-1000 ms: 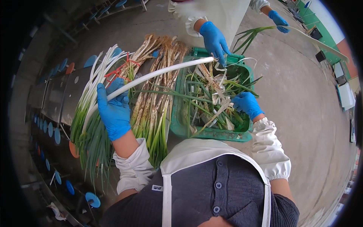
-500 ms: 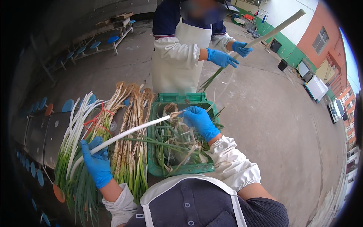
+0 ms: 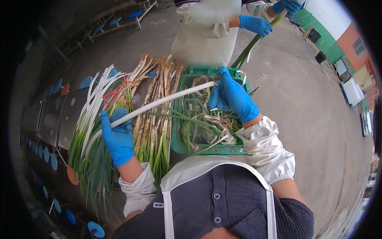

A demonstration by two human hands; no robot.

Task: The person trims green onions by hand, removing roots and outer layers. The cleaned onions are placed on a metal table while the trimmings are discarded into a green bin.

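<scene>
White scallion (image 3: 167,99) slanting from eight to two o'clock
The left hand (image 3: 118,138) grasps its shaft; from that grip the root end (image 3: 215,83) lies toward two o'clock, nearest the right hand (image 3: 237,97); whether the latter pinches it, I cannot tell.

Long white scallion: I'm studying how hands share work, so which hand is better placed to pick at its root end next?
Probably the right hand: it is at or right beside the root end of the scallion, over the green bin. The left hand holds it nearer the other end.
</scene>
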